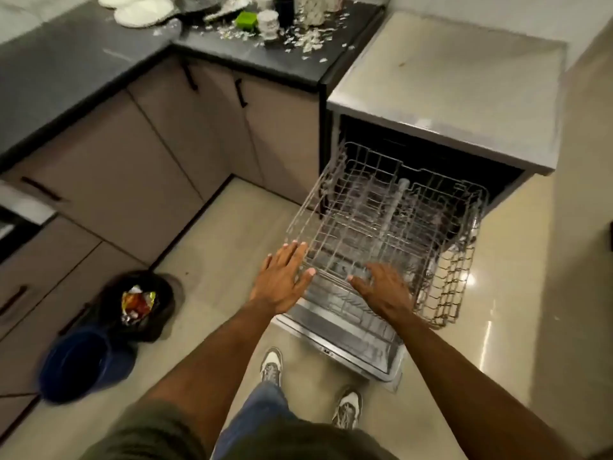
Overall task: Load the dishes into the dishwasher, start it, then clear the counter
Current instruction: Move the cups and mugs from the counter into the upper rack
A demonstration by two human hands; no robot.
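The dishwasher [444, 104] stands open at the right, its door [348, 346] folded down toward me. A grey wire rack [381, 214] is pulled out over the door and looks bare of dishes. My left hand [282, 280] hovers at the rack's near left corner, fingers spread, holding nothing. My right hand [384, 290] reaches over the rack's front edge with the fingers apart, also holding nothing. White plates [142, 13], a black cup [284, 9], a patterned cup [268, 23] and a green object [247, 20] sit on the dark counter [83, 61] at the top.
White scraps litter the counter near the dishes. On the floor at the left stand a black bin bag [139, 303] with wrappers and a blue bucket [83, 363]. Beige cabinets [139, 167] run along the left. My feet are just before the door.
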